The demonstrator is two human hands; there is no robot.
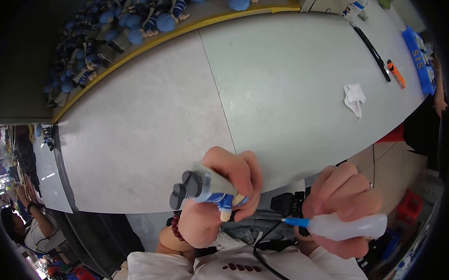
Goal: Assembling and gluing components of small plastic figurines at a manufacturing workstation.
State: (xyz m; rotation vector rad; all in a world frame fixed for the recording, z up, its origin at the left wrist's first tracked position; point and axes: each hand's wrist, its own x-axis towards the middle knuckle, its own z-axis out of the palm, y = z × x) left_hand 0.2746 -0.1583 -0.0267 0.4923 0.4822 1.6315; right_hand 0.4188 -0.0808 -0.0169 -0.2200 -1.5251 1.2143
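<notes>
My left hand [240,173] is closed around a small painted figurine [210,187] in blue and white with grey legs. The figurine lies tilted, its dark grey shoes pointing left, and my fingers hide its head. In my right hand [345,193] is a translucent white squeeze bottle [351,226], gripped round its body. Its blue nozzle [295,221] points left toward the figurine, with a gap between them. Both hands are over the near edge of the grey table [150,117], in front of my body.
Many similar blue-headed figurines [132,21] are heaped on a yellow-edged shelf [138,48] at the far left. A white tissue [355,99], a black pen-like tool [371,51], an orange item [396,74] and a blue tray [416,56] lie to the right. Another person [40,227] sits left.
</notes>
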